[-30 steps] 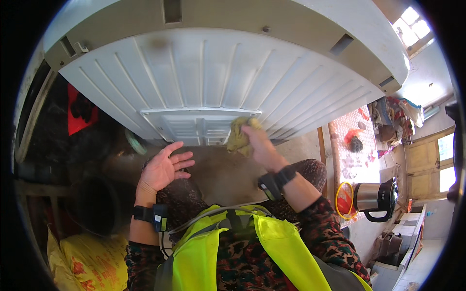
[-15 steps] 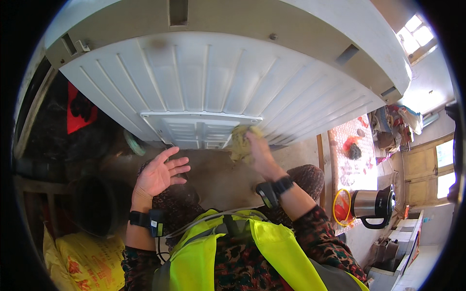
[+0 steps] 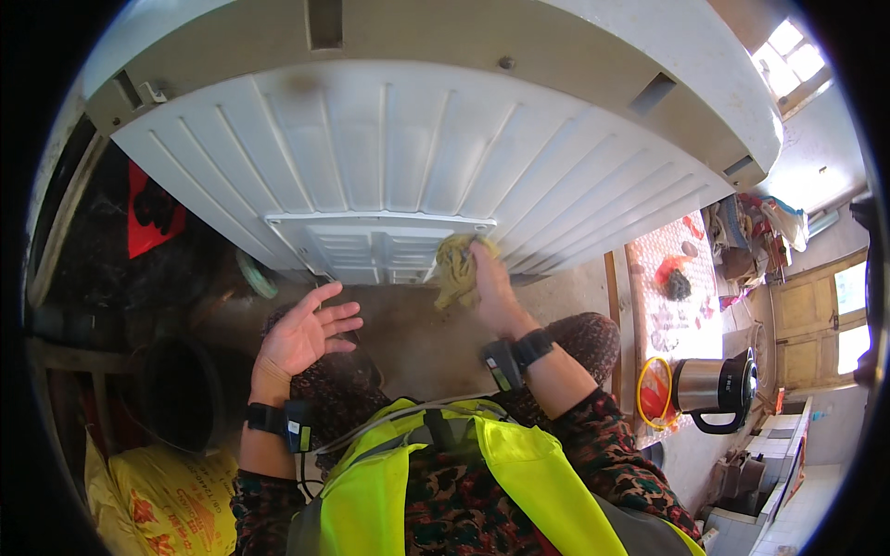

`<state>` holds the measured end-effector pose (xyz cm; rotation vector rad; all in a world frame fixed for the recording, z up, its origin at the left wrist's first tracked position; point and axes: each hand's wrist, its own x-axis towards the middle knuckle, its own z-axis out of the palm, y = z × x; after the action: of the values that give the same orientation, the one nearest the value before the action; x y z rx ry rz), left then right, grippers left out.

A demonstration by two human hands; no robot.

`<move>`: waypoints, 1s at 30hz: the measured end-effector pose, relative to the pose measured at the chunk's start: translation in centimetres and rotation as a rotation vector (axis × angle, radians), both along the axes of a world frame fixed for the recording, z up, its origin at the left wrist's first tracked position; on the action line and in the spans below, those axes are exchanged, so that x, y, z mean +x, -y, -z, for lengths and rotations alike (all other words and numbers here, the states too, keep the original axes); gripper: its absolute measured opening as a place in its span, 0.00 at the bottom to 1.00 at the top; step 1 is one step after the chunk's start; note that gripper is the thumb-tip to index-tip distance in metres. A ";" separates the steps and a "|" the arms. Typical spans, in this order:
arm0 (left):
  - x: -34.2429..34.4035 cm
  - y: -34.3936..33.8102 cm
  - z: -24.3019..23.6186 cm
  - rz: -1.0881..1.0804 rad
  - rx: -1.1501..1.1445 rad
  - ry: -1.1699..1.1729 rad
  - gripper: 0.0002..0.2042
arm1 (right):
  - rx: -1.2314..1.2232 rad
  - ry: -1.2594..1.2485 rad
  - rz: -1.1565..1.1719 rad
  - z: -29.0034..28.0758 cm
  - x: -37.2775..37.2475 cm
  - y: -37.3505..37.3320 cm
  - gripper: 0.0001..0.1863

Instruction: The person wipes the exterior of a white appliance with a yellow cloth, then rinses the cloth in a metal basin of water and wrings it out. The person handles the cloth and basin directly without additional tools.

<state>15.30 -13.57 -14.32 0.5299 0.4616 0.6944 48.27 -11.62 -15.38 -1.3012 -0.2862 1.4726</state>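
Note:
In front of me stands a large white appliance with a ribbed panel and a smaller louvred cover low on it. A crumpled yellowish cloth is gripped by my right hand, against the right part of the louvred cover. The fingers wrap the cloth's upper right side. My left hand hovers empty below the cover's left end, palm up with the fingers apart. Devices are strapped on both wrists.
On the right stands a table with a patterned cover, a steel kettle at its near end. A yellow printed sack lies at the lower left, near a dark bucket. A red item lies farther left.
My right hand has shifted very slightly left with the cloth. My left hand stays in nearly the same place.

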 end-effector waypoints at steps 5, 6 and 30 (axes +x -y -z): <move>0.1 -0.3 0.2 0.011 -0.010 -0.007 0.27 | -0.038 0.032 -0.038 1.8 1.1 -0.9 0.20; 0.2 -0.3 0.2 0.014 -0.007 -0.022 0.27 | -0.087 -0.016 -0.047 3.1 1.1 -0.9 0.20; 1.8 -0.6 0.0 0.042 0.008 -0.099 0.29 | -0.219 0.568 -0.147 4.1 2.4 -0.4 0.18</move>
<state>17.06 -12.95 -14.27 0.5818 0.5387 0.6316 50.66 -11.21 -19.48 -1.9029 -0.6127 1.2497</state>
